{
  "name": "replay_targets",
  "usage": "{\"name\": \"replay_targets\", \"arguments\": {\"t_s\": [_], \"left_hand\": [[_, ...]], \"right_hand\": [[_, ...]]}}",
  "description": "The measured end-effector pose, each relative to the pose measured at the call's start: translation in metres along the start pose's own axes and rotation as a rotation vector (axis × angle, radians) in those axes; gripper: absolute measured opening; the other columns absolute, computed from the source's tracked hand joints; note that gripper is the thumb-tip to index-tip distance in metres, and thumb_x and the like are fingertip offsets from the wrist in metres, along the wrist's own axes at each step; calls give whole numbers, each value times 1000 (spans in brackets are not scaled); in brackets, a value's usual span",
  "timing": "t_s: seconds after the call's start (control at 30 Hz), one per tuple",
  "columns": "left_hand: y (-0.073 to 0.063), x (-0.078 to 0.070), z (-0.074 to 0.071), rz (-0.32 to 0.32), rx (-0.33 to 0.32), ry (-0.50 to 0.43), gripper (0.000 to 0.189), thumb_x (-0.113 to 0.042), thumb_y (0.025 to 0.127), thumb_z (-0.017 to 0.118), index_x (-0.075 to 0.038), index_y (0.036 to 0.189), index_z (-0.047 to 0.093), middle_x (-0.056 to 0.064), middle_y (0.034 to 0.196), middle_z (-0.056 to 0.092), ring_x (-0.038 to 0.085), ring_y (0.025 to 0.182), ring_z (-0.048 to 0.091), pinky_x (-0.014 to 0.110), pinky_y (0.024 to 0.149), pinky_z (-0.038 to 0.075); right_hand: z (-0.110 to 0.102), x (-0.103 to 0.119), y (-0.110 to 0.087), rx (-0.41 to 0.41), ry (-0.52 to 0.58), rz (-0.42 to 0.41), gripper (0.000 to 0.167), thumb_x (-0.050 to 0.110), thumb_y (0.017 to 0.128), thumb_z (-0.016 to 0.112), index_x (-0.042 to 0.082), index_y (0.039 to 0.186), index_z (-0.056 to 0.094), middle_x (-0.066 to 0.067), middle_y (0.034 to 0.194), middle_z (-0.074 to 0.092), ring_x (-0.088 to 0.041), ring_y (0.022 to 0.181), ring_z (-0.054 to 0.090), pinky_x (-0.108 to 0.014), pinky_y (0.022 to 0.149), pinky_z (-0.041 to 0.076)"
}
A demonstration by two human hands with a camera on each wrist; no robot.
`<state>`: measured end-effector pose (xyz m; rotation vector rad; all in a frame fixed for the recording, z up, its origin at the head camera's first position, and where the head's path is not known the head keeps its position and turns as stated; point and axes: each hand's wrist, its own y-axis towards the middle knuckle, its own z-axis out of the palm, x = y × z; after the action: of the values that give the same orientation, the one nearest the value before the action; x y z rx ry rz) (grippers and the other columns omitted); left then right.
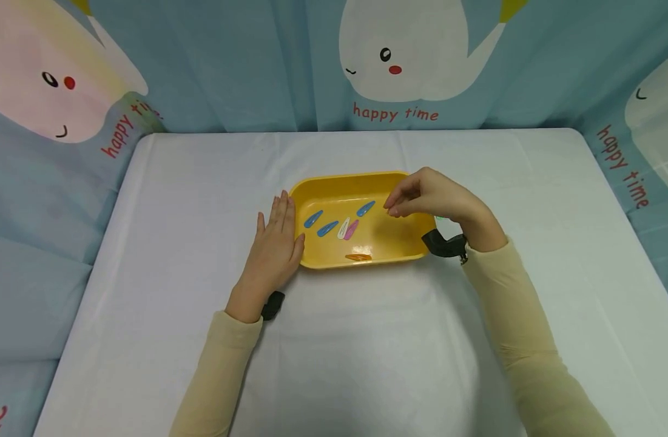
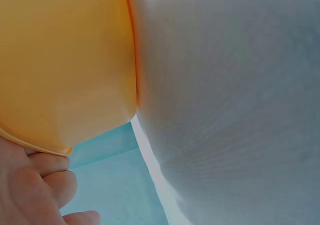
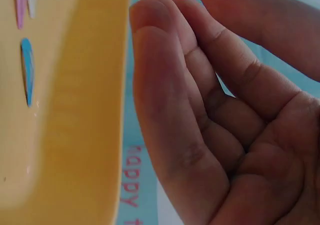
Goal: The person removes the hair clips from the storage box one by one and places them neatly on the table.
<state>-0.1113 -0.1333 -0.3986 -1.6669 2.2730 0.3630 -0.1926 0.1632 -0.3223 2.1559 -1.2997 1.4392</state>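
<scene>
1. The blue curtain (image 1: 257, 67), printed with pale whales and red "happy time" lettering, hangs behind the table and along both its sides.
2. The table (image 1: 377, 352) is covered by a white cloth and carries the tray near its middle.
3. Two beige sleeves (image 1: 219, 364) reach in from the near side, one on each arm.
4. The yellow tray (image 1: 323, 252) is a shallow oblong with rounded corners, its long sides running left to right; it lies between the two hands and holds the hair clips.
5. The left hand (image 1: 273, 246) lies against the tray's left end, fingers straight and close together, thumb at the near left corner.
6. The right hand (image 1: 432, 197) is above the right part of the tray, thumb and fingertips brought together; whether they pinch something small, I cannot tell.
7. Black wrist pieces (image 1: 444, 243) show at both wrists, the right one overlapping the tray's near right corner in the head view.
8. Six hair clips lie in the tray: two blue clips (image 1: 327, 228) toward the left, a third blue clip (image 1: 366, 208) farther right, a white clip (image 1: 343, 228) and a pink clip (image 1: 351, 230) side by side between them, and an orange clip (image 1: 358, 257) by the near wall.
</scene>
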Motion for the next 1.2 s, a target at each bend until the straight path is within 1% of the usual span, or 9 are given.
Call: {"name": "replay_targets", "arguments": {"t_s": [0.07,0.17,0.3,0.4,0.5,0.73,0.9,1.03,1.2], "left_hand": [[0,1,0,2,0,-2,64,-25,100,36,5,149,6,14,157,-4,26,143,-4,53,112,1],[0,1,1,2,1,-4,64,-24,100,36,5,149,5,14,157,-4,25,143,-5,53,112,1],[0,2,0,-1,8,0,64,-25,100,35,5,149,5,14,157,-5,25,143,-5,53,111,1],[0,3,0,-3,10,2,64,-25,100,35,4,149,5,15,157,-4,26,143,-4,53,112,1],[1,3,0,-2,5,0,64,-24,100,36,4,149,5,15,157,-3,27,144,-2,53,112,1],[1,2,1,3,2,-1,64,-23,100,37,5,149,7,15,157,-3,26,143,-3,53,112,1],[1,0,1,7,-2,1,64,-24,100,37,5,149,7,15,157,-2,26,144,-3,53,112,2],[1,0,0,-2,5,8,64,-25,100,36,5,149,7,14,157,-4,25,143,-4,52,112,2],[1,1,0,-14,18,12,65,-25,100,37,4,149,6,13,157,-5,24,143,-6,52,112,1]], "right_hand": [[4,3,7,54,-29,-12,14,7,85,69,-3,94,71,-14,87,70,-33,81,61,-35,73,50],[10,6,18,141,-50,-25,14,4,85,67,-5,95,70,-13,87,70,-33,83,63,-34,75,51],[19,6,35,271,-87,-47,13,0,85,64,-7,95,69,-11,87,70,-24,80,64,-30,74,51],[26,7,46,364,-138,-75,12,-2,84,63,-6,93,70,-9,85,70,-16,76,59,-27,71,49],[31,6,55,435,-175,-95,13,-4,82,62,-4,92,71,-9,84,70,-13,71,55,-24,67,46],[42,-3,70,527,-191,-51,11,-3,80,67,-3,89,72,-7,82,69,-12,71,54,-22,65,44],[49,-9,74,592,-149,0,8,-4,77,70,-6,85,70,-7,80,67,-10,68,50,-21,61,42],[53,-8,75,630,-136,37,6,-6,76,69,-7,82,69,-5,74,63,-9,59,50,-19,56,42],[58,-7,74,669,-139,92,6,-10,75,65,-8,80,68,-6,67,61,-11,55,50,-19,52,43]]}}
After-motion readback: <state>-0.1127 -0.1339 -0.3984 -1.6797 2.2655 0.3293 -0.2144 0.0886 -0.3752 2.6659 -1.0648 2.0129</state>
